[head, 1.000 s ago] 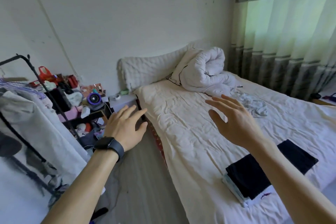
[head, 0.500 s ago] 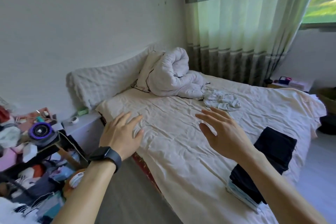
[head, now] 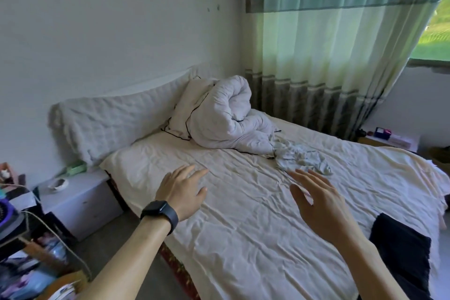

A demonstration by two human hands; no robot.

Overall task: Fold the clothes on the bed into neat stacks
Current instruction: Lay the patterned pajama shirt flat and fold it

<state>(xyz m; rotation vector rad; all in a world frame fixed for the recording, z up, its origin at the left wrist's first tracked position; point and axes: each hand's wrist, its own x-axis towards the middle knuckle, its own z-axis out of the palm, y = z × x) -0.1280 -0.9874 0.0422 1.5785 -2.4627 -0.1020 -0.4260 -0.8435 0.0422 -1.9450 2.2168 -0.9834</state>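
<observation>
Loosely spread and empty, left hand (head: 181, 190) hovers by bed (head: 243, 226) edge, right hand (head: 316, 204) near crumpled garment (head: 302, 159)

Pretty bright, all soft daylight coming through the curtain (head: 328, 44) and window (head: 437, 31) on the right, so there's a greenish cast. Shadows on the bed (head: 243, 238) are faint. Wide lens bends the curtain near the edges, and the bottom-left clutter (head: 29, 265) looks smeary.
</observation>
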